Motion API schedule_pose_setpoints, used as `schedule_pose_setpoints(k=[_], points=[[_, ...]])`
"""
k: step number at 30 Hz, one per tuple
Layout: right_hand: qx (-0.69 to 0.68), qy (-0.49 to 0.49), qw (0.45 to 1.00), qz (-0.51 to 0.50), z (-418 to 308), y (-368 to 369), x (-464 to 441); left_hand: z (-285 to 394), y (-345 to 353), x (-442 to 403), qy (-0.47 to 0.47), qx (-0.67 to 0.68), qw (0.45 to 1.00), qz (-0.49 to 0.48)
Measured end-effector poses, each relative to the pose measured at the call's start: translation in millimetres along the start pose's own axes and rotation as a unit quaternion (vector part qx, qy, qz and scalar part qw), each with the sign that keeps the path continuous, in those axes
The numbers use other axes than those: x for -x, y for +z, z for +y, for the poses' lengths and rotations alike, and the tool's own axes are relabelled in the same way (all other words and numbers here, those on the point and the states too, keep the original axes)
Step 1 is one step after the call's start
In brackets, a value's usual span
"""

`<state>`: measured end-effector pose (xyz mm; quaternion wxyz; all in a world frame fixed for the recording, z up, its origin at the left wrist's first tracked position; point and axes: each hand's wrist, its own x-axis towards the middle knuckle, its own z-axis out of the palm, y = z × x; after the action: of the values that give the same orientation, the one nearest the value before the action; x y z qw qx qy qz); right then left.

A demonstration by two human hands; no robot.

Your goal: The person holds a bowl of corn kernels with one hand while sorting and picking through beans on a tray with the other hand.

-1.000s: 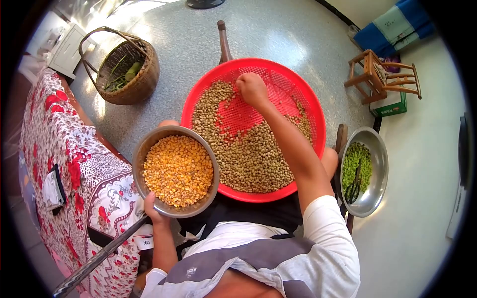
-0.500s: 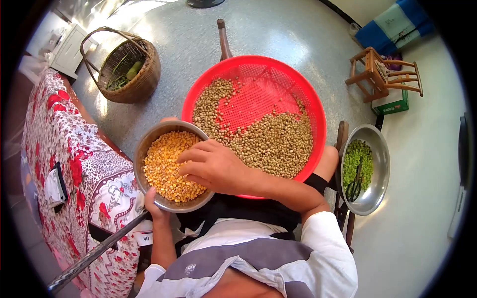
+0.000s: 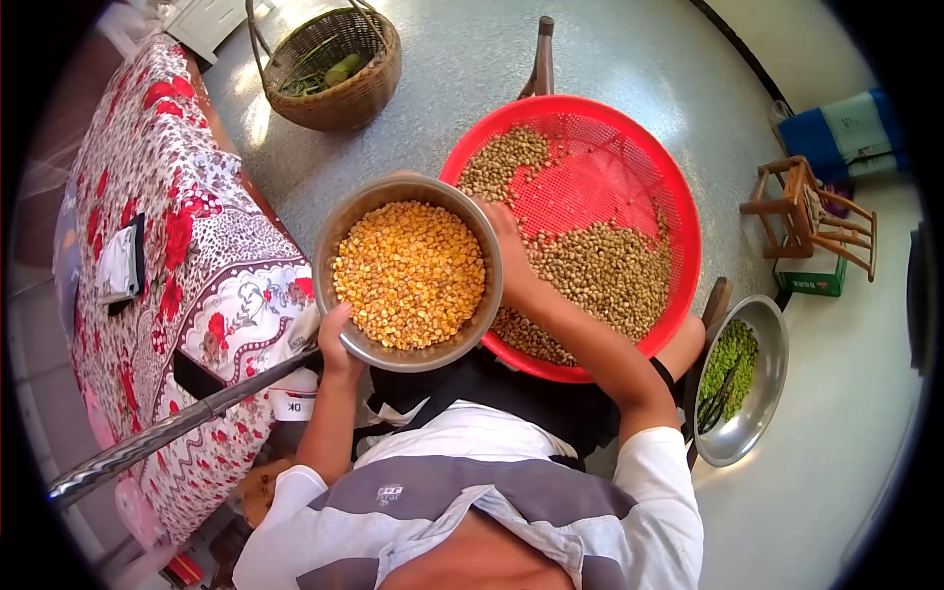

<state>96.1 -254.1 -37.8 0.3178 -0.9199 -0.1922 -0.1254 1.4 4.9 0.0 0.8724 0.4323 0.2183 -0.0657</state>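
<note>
The metal bowl [image 3: 423, 360] is round and dull silver, with a heap of corn kernels [image 3: 411, 275] spread across it, bright yellow mixed with paler and brownish bits, and a band of bare metal showing around them. It sits above my lap, just in front of the left edge of the red sieve [image 3: 585, 187], where brown-green beans [image 3: 600, 280] lie in a broad pile nearest me and a smaller one at the far left, with bare red mesh between. Half a second ago my right hand [image 3: 509, 251] was over the corn; now it is off it, beside the bowl's right side and over the sieve, so the whole heap shows. My view has swung too — bowl, sieve and basket [image 3: 339, 113] all sit further right in it. My left hand [image 3: 337, 339] grips the bowl from the near left, thumb up against the rim, the other fingers hidden beneath. My right forearm slants across the sieve's near edge, and its fingers go partly behind the rim — I can't tell how far open they are, or whether they hold anything.
</note>
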Motion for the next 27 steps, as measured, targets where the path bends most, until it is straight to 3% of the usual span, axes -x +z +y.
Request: schedule_pose_setpoints(k=[2, 5, 9, 13, 16, 19, 25, 27], points=[[0.031, -0.113, 0.993, -0.023, 7.8, 22.3, 15.8, 1.8, 1.9, 1.2, -0.001, -0.003, 1.000, 0.000], [0.093, -0.110, 0.989, -0.023, 26.0, -2.0, 0.7, 1.5, -2.9, 2.2, -0.009, -0.011, 1.000, 0.018], [0.235, -0.016, 0.972, -0.018, 93.7, -23.5, 1.9, -0.9, -7.6, -3.0, 0.005, -0.013, 1.000, 0.006], [0.198, 0.089, 0.976, 0.011, 110.9, -77.9, 39.9, -4.6, -18.5, -6.3, -0.020, 0.013, 1.000, -0.009], [0.180, 0.094, 0.979, 0.022, 111.4, -83.9, 79.2, -3.5, -16.0, -6.9, 0.005, 0.002, 1.000, 0.017], [0.167, 0.100, 0.980, -0.038, 76.4, -107.6, 101.1, 2.0, 1.9, -2.5, 0.004, 0.002, 1.000, 0.006], [0.035, -0.007, 0.986, -0.161, 11.0, -96.6, 105.6, 1.2, -0.7, -2.9, -0.002, -0.022, 1.000, -0.002], [0.025, -0.123, 0.966, -0.228, 12.0, -80.9, 109.0, -0.3, -9.6, -5.3, -0.010, -0.011, 1.000, 0.004]])
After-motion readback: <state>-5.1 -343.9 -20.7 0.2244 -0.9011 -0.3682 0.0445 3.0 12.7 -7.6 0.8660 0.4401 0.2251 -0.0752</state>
